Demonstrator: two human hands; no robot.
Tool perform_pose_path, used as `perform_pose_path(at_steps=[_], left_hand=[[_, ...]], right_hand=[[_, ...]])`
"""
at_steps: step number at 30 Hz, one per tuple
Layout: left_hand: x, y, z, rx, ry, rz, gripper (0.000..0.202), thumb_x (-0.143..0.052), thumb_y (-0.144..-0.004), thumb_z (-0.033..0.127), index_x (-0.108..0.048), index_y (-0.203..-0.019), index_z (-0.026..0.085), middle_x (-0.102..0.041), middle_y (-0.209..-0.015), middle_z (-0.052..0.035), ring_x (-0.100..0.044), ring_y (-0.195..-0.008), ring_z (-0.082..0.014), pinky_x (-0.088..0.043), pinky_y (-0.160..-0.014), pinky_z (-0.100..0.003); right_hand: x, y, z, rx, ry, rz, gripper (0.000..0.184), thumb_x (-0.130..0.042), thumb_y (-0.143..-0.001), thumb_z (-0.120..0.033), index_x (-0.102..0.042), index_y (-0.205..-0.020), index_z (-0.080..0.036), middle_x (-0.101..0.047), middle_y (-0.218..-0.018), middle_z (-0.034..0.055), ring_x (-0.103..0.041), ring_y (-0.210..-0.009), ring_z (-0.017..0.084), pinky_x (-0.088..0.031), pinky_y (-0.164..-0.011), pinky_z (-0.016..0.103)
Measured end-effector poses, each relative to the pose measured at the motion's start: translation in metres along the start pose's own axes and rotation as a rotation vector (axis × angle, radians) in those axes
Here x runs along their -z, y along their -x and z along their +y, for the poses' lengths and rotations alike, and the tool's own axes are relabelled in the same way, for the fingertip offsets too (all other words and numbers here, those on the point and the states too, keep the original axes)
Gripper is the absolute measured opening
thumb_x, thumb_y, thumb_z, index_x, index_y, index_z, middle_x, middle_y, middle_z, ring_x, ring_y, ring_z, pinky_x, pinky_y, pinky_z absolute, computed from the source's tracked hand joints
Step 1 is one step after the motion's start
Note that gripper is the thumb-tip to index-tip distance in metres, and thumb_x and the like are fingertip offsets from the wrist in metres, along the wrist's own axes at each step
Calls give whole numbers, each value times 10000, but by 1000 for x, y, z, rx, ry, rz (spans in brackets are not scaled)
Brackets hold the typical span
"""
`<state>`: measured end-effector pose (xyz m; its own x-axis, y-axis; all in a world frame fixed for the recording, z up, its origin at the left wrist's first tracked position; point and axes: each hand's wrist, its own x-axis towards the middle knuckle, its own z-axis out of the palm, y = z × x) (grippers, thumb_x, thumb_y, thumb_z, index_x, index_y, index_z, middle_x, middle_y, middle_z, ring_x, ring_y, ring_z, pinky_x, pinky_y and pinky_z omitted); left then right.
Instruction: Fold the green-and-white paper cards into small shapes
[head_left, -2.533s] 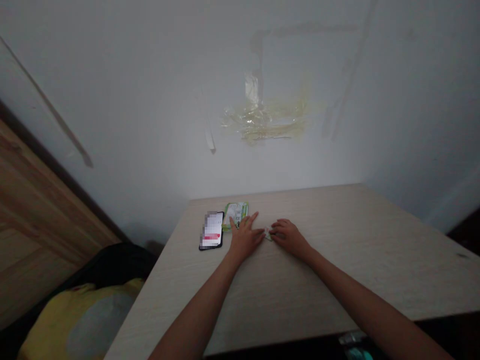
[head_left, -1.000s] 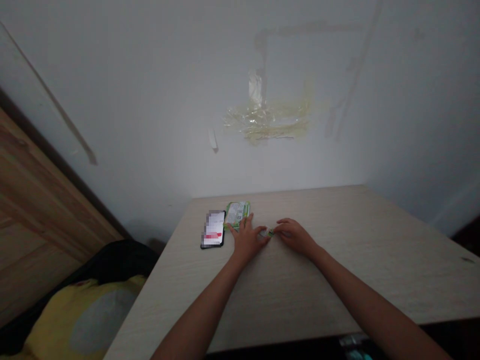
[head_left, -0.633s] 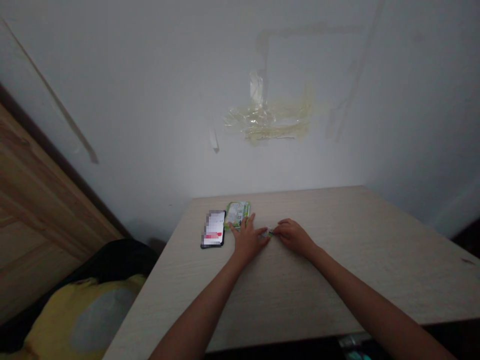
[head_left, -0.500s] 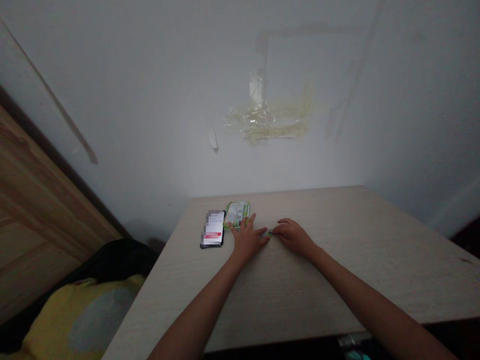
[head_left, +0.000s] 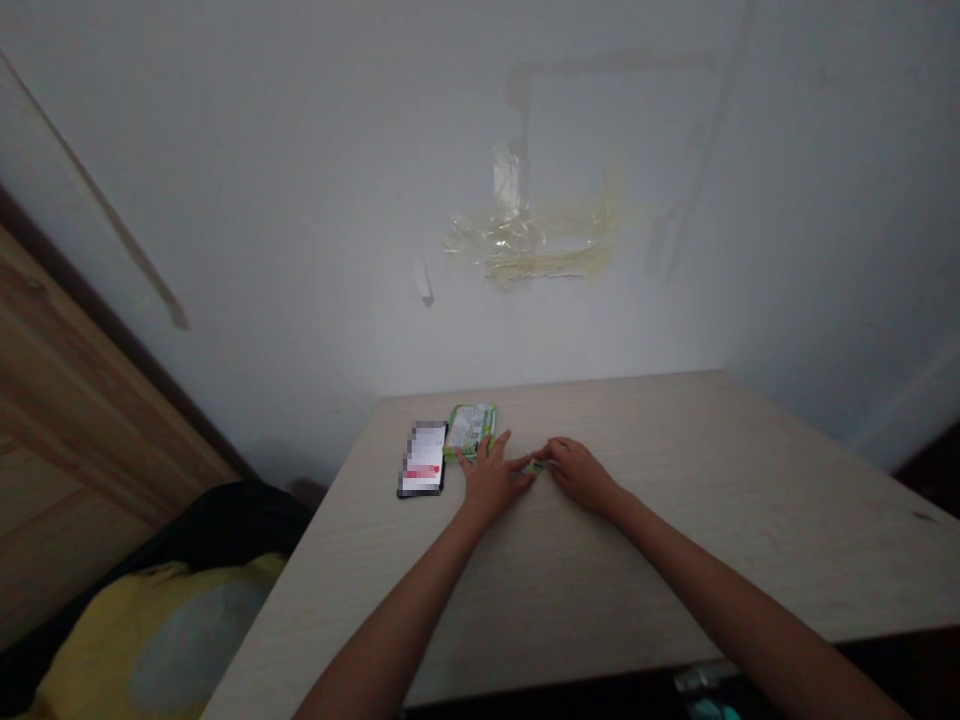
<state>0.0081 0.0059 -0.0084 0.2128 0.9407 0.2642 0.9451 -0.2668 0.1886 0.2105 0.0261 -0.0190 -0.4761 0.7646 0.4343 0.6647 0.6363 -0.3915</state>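
Note:
A small green-and-white piece (head_left: pixel 535 467), too small to name, lies at the table surface between my hands. My left hand (head_left: pixel 491 485) has its thumb and index finger closed at the piece's left side, while its other fingers spread out. Those spread fingertips reach the near edge of a flat green-and-white printed packet (head_left: pixel 471 428). From the other side, my right hand (head_left: pixel 583 475) bends over with its fingers together, their tips on the piece. A phone (head_left: pixel 422 460) with a lit, partly blurred screen lies left of the packet.
The pale wooden table (head_left: pixel 660 560) meets a grey wall (head_left: pixel 300 200) with peeling clear tape (head_left: pixel 517 235). Below the table's left side is a yellow-and-grey cloth item (head_left: pixel 172 630). A wooden panel (head_left: pixel 82 430) stands at far left.
My right hand has shifted slightly left, its fingertips coming closer to my left thumb and index finger. More of the small piece's green shows. The view has turned a little.

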Motion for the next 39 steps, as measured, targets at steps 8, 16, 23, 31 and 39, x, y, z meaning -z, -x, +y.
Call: perform_pose_path(at_steps=[8, 16, 23, 31, 39], left_hand=[[0, 0, 0, -1, -10, -2, 353, -548, -802, 631, -613, -1140, 550, -352, -1518, 57, -251, -1388, -382, -7, -1032, -766], [0, 4, 2, 31, -17, 22, 360, -507, -815, 658, -598, -1149, 560, -376, -1504, 41, -253, -1390, -376, 22, -1010, -783], [2, 6, 5, 32, -19, 69, 361, -509, -815, 656, -624, -1134, 533, -411, -1483, 5, -252, -1395, -358, 73, -1018, -764], [8, 7, 7, 55, -16, 14, 379, -528, -811, 645, -614, -1160, 525, -400, -1490, 7, -239, -1396, -377, 66, -1031, -752], [7, 6, 5, 40, -16, 7, 369, -525, -815, 642, -618, -1153, 527, -408, -1484, 20, -240, -1390, -389, 60, -1027, -760]], right_hand=[[-5, -5, -1, -35, -24, -37, 295, -502, -872, -121, -577, -1147, -200, -629, -1139, 69, -510, -1138, 201, -373, -1012, 367], [-5, -3, -2, -70, -54, 18, 229, -525, -868, -146, -597, -1079, -195, -624, -1077, 73, -537, -1063, 193, -410, -952, 345], [4, 5, -1, -109, -66, 132, 135, -557, -802, -107, -611, -894, -191, -610, -928, 50, -562, -922, 185, -439, -869, 326], [8, 3, -3, -105, 0, 74, 125, -563, -804, -124, -616, -892, -195, -603, -943, 60, -560, -931, 192, -435, -872, 335], [7, 7, -2, -57, -16, 34, 217, -537, -799, -87, -616, -973, -191, -593, -1013, 74, -543, -1002, 197, -430, -926, 345]])
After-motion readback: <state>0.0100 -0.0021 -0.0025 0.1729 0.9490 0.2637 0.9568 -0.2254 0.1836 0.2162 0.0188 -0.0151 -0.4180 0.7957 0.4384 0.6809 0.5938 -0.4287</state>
